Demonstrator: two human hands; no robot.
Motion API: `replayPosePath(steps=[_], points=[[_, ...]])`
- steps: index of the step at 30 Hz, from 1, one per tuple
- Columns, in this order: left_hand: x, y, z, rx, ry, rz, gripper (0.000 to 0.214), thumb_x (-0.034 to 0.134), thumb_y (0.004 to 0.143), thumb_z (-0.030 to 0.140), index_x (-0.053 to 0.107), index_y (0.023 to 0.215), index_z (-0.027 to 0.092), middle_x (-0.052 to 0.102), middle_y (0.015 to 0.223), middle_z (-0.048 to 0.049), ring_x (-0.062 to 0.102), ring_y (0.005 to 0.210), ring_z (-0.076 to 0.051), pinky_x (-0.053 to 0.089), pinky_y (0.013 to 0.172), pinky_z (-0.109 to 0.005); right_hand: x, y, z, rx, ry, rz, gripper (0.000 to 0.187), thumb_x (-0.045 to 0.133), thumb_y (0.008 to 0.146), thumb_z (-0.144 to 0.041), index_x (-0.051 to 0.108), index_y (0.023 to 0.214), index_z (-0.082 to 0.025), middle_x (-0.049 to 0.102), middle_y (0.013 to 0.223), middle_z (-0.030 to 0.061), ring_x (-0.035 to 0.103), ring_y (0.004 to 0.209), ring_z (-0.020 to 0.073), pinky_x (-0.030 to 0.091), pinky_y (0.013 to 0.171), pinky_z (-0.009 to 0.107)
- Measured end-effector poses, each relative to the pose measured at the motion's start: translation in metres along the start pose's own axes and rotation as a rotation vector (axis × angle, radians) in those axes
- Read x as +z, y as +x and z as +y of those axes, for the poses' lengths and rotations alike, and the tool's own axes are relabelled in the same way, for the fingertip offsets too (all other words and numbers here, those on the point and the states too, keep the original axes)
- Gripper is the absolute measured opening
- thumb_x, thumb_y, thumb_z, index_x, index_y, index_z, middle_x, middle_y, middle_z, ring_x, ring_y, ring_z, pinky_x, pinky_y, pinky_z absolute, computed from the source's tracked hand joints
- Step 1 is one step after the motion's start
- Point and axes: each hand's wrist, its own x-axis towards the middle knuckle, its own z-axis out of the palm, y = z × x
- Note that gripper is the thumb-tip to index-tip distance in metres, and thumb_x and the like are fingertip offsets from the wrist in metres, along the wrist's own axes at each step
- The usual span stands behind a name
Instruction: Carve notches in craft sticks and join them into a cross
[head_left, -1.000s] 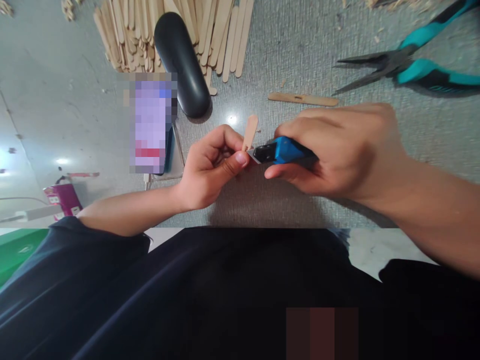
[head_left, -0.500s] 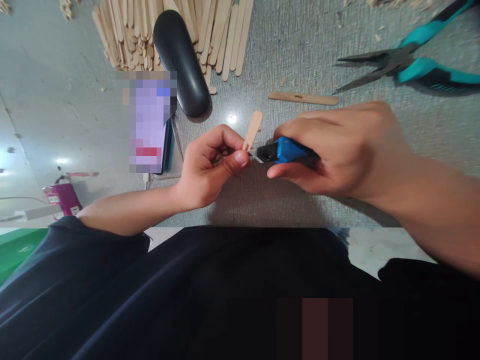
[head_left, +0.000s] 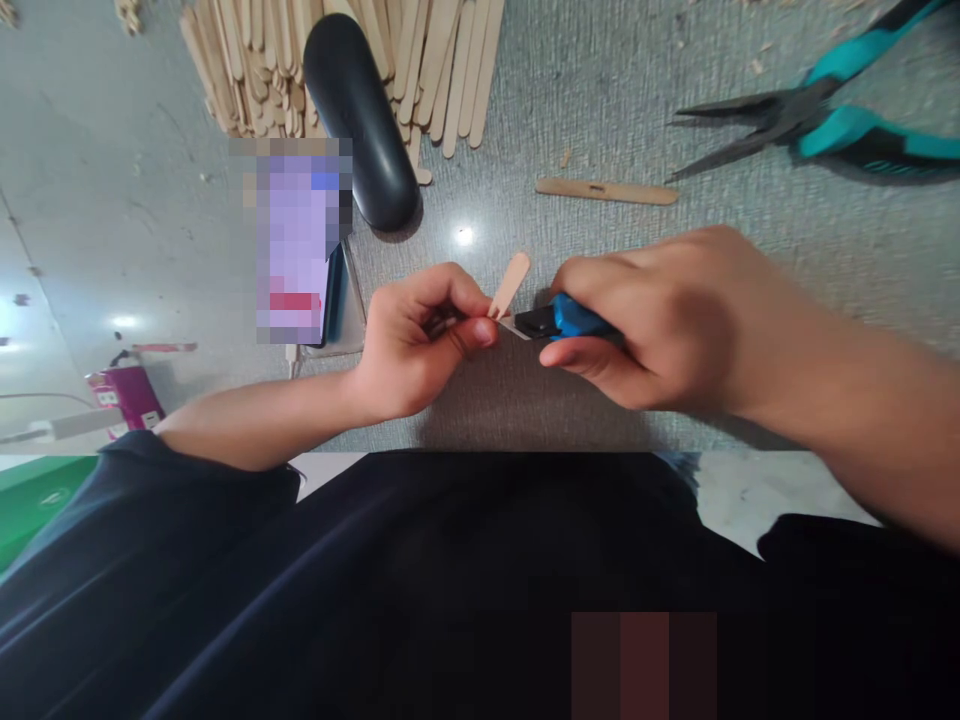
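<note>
Between its thumb and fingers, my left hand point(head_left: 416, 340) pinches a wooden craft stick point(head_left: 514, 280), whose rounded end points up and away from me. The stick's lower part is hidden in that hand. My right hand point(head_left: 660, 320) is wrapped around a blue and black utility knife point(head_left: 574, 316). Its short blade meets the stick close to my left thumb and fingertips. Beyond my right hand, a second craft stick point(head_left: 622, 192) with a small slot near its middle lies flat on the table point(head_left: 450, 425).
Teal-handled long-nose pliers point(head_left: 806, 115) lie with jaws apart at the far right. A pile of craft sticks point(head_left: 255, 60), a black oblong case point(head_left: 364, 125) and a phone point(head_left: 296, 250) are at the back left. A purple box point(head_left: 131, 395) sits by my left forearm.
Both hands have come slightly toward me, with the stick and the knife. The blade stays against the stick.
</note>
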Motion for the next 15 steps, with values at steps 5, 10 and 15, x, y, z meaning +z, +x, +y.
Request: replayPosePath(steps=[5,10,15], points=[[0.0,0.0,0.0,0.003,-0.056,-0.022,0.04,0.101,0.099,0.051,0.077,0.089,0.021,0.072,0.08,0.0015,0.064,0.064,-0.008,0.047,0.056,-0.022,0.001,-0.001,-0.007,-0.03,-0.068,-0.036,0.095,0.007,0.114,-0.092,0.072,0.1,-0.025,0.058,0.066,0.0043,0.048,0.059,0.023,0.022,0.065,0.04],[-0.001,0.001,0.001,-0.014,-0.084,-0.039,0.044,0.102,0.097,0.052,0.073,0.086,0.02,0.07,0.077,0.0019,0.061,0.061,-0.007,0.044,0.052,-0.02,0.002,0.001,-0.011,-0.038,-0.124,-0.054,0.093,0.01,0.114,-0.093,0.071,0.099,-0.025,0.062,0.067,0.0038,0.051,0.058,0.022,0.021,0.064,0.038],[0.0,0.001,0.001,-0.012,-0.08,-0.033,0.044,0.102,0.097,0.048,0.07,0.085,0.02,0.07,0.077,0.0027,0.063,0.06,-0.007,0.048,0.052,-0.018,0.009,0.002,-0.012,-0.031,-0.12,0.008,0.095,0.003,0.114,-0.09,0.072,0.103,-0.026,0.066,0.07,0.0045,0.055,0.058,0.0233,0.019,0.064,0.04]])
